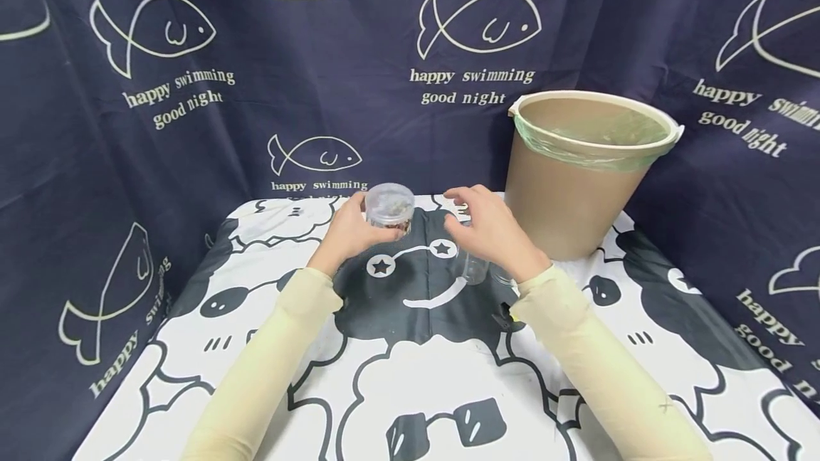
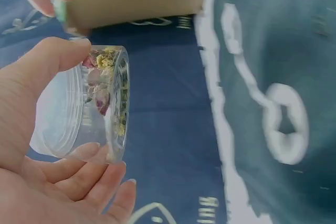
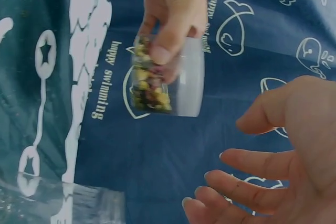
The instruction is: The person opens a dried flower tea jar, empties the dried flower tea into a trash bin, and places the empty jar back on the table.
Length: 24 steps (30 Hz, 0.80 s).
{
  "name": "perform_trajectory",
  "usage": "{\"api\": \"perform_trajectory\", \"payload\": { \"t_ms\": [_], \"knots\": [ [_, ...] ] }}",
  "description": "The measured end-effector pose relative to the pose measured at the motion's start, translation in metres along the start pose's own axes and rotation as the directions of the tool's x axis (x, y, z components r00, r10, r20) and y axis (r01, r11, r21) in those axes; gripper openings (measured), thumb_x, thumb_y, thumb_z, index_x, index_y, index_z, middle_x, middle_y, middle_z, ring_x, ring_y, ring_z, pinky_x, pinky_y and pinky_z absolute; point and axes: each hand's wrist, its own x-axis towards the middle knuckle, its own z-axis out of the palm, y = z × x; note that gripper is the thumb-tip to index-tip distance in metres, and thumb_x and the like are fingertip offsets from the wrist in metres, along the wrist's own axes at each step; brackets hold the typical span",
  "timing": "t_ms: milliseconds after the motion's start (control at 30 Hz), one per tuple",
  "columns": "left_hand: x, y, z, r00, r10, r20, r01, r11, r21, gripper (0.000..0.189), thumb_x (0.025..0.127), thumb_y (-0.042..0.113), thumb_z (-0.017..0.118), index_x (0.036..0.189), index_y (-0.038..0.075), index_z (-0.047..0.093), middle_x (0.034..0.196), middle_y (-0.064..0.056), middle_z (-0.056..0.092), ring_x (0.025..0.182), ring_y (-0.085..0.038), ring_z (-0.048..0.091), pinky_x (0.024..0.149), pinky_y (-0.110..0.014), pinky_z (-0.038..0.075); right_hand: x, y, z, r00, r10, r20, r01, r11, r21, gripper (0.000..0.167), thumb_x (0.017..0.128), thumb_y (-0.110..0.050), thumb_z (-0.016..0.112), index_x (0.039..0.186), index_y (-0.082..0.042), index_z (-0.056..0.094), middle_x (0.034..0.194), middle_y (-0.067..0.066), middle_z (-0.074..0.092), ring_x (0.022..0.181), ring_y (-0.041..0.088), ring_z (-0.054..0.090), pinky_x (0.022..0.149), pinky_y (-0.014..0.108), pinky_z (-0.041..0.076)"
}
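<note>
My left hand holds a small clear plastic jar, thumb on one side and fingers on the other. Dried flowers, yellow and dark pink, fill part of the jar, with a frosted translucent lid on its top end. A short distance to the right, my right hand is raised with its fingers spread and loosely bent, nothing between them. Below the right hand a clear, see-through container stands on the cloth, partly hidden by that hand. It also shows at the lower left in the right wrist view.
A tall beige bin with a green liner stands behind and right of the right hand. Beside the right wrist are another clear round piece and a small black-and-yellow object. Dark blue printed curtains enclose the cartoon-printed tablecloth.
</note>
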Motion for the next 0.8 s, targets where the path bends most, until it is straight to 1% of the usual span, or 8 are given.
{"api": "perform_trajectory", "payload": {
  "t_ms": [100,200,300,367,500,633,733,800],
  "knots": [
    [0.003,0.019,-0.004,0.999,0.045,-0.017,-0.045,0.999,-0.016,0.090,0.067,0.041,0.094,0.139,0.006,0.053,0.124,-0.009,0.064,0.113,-0.027,0.061,0.099,-0.049,0.051,0.004,-0.002,-0.005,0.999,0.039,-0.010,-0.039,0.999,0.036,0.042,0.094,-0.027,0.060,0.131,-0.007,0.068,0.114,0.015,0.068,0.097,0.029,0.066,0.088,0.045,0.053],
    [0.002,0.035,-0.004,0.995,0.098,-0.023,-0.099,0.995,-0.028,0.087,0.068,0.036,0.093,0.139,0.005,0.054,0.126,-0.008,0.062,0.115,-0.026,0.058,0.100,-0.047,0.049,0.008,-0.003,-0.007,0.998,0.057,-0.013,-0.057,0.996,0.062,0.043,0.097,-0.031,0.059,0.133,-0.008,0.066,0.115,0.014,0.068,0.096,0.027,0.068,0.089,0.045,0.053],
    [-0.001,0.047,-0.001,0.986,0.166,-0.018,-0.166,0.986,-0.012,0.084,0.069,0.033,0.091,0.139,0.004,0.056,0.126,-0.010,0.059,0.115,-0.025,0.054,0.099,-0.046,0.048,0.010,-0.005,-0.007,0.998,0.064,-0.014,-0.063,0.994,0.084,0.047,0.099,-0.035,0.060,0.138,-0.007,0.062,0.118,0.015,0.069,0.096,0.028,0.069,0.089,0.046,0.053],
    [-0.004,0.053,0.002,0.980,0.199,-0.004,-0.199,0.980,0.009,0.083,0.069,0.032,0.091,0.140,0.004,0.056,0.127,-0.010,0.055,0.115,-0.024,0.051,0.098,-0.045,0.048,0.011,-0.005,-0.007,0.997,0.077,0.000,-0.077,0.993,0.091,0.052,0.100,-0.039,0.060,0.142,-0.008,0.058,0.122,0.016,0.068,0.097,0.030,0.068,0.089,0.046,0.052],
    [-0.009,0.059,0.008,0.971,0.236,0.035,-0.237,0.971,0.034,0.089,0.069,0.032,0.091,0.144,0.005,0.052,0.131,-0.010,0.048,0.113,-0.023,0.049,0.095,-0.043,0.051,0.014,-0.003,-0.005,0.990,0.125,0.064,-0.132,0.985,0.109,0.062,0.101,-0.050,0.057,0.150,-0.011,0.051,0.129,0.015,0.065,0.102,0.032,0.065,0.091,0.048,0.052],
    [-0.012,0.062,0.012,0.965,0.256,0.054,-0.258,0.966,0.028,0.093,0.068,0.030,0.090,0.148,0.006,0.048,0.133,-0.011,0.044,0.110,-0.023,0.051,0.091,-0.040,0.054,0.019,0.002,0.002,0.985,0.127,0.114,-0.142,0.981,0.129,0.067,0.101,-0.055,0.054,0.151,-0.011,0.049,0.129,0.014,0.064,0.112,0.033,0.063,0.096,0.049,0.052],
    [-0.013,0.061,0.016,0.963,0.261,0.071,-0.262,0.965,0.013,0.093,0.067,0.028,0.090,0.148,0.007,0.048,0.134,-0.010,0.043,0.111,-0.022,0.051,0.091,-0.038,0.055,0.020,0.004,0.008,0.984,0.114,0.137,-0.133,0.981,0.139,0.068,0.100,-0.058,0.054,0.148,-0.010,0.052,0.124,0.013,0.066,0.112,0.031,0.063,0.093,0.048,0.052],
    [-0.014,0.061,0.018,0.961,0.262,0.086,-0.263,0.965,0.007,0.093,0.067,0.028,0.089,0.148,0.006,0.048,0.134,-0.009,0.043,0.113,-0.022,0.051,0.092,-0.038,0.054,0.019,0.004,0.011,0.982,0.119,0.147,-0.140,0.979,0.147,0.068,0.099,-0.059,0.055,0.145,-0.010,0.054,0.120,0.012,0.067,0.107,0.030,0.063,0.088,0.047,0.053]
  ]
}}
